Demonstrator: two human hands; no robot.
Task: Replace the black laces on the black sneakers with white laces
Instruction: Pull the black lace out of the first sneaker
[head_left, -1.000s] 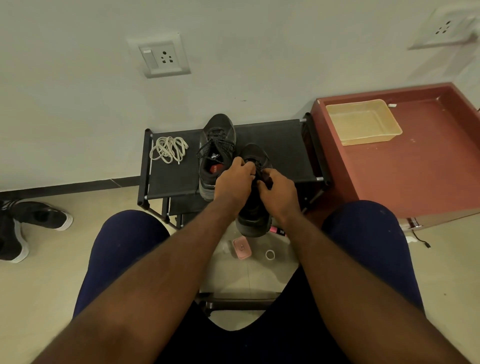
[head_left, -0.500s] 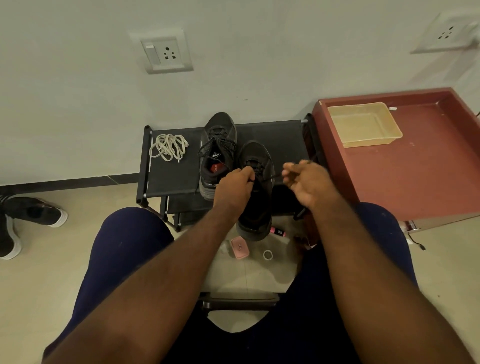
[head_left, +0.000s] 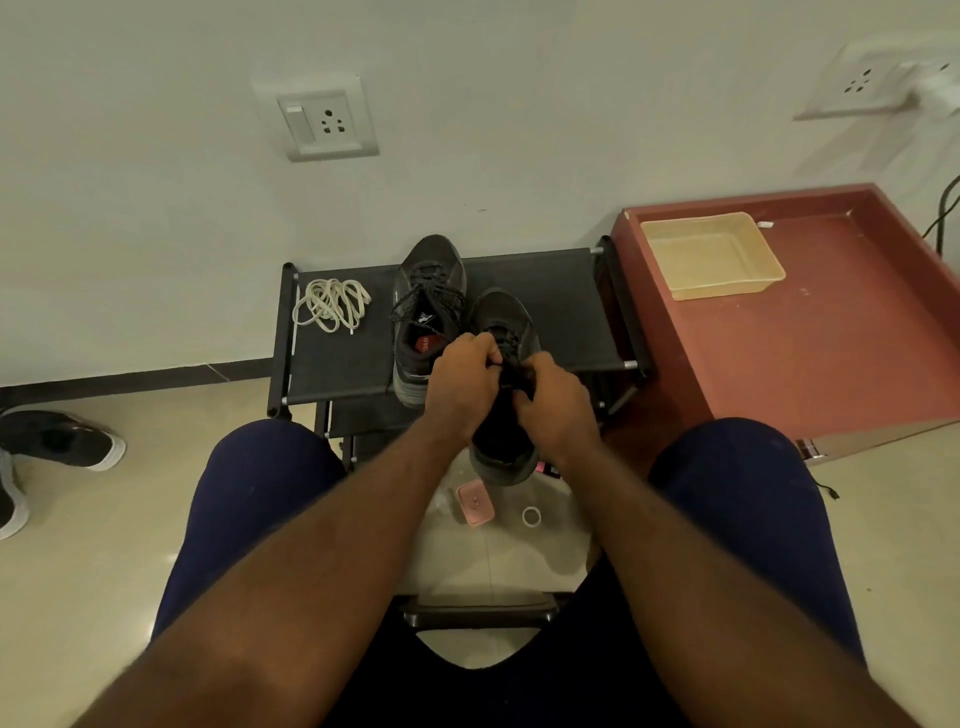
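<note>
Two black sneakers sit on a low black rack. The left sneaker rests flat with its black laces loose. The right sneaker hangs over the rack's front edge, heel toward me. My left hand and my right hand meet over its tongue, fingers curled and pinching its black lace. A bundle of white laces lies on the rack's left side, away from both hands.
A red-brown cabinet with a tan tray stands right of the rack. Another black shoe with a white sole lies on the floor at left. A pink case and a small ring lie on the floor between my knees.
My right hand had pulled out to the right with a stretch of black lace; it has now come back to the sneaker's tongue beside my left hand.
</note>
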